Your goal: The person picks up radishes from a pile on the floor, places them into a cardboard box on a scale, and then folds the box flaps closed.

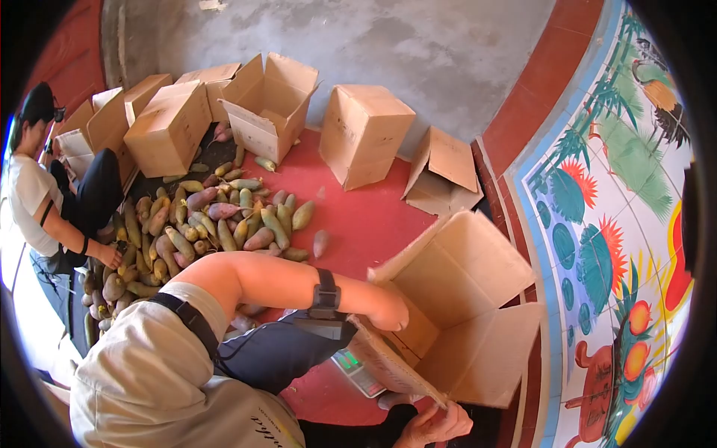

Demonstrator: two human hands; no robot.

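A large open cardboard box [478, 351] stands tilted in front of me, its flaps spread and its inside bare. My left hand [388, 310] reaches over the near left edge of this box and grips it, with the fingertips hidden. At the lower corner, my right hand [439, 425] has its fingers closed on the edge of a flap. Partly under the box is a digital scale [366, 379] with lit green digits, too small to read.
Left lies a big heap of green and reddish root vegetables [216, 216]. A co-worker [37, 201] sits beside it, one hand on the heap. Several cardboard boxes [366, 134] line the grey wall. A painted tile wall [597, 246] rises at right. Red mat [366, 216] covers the floor.
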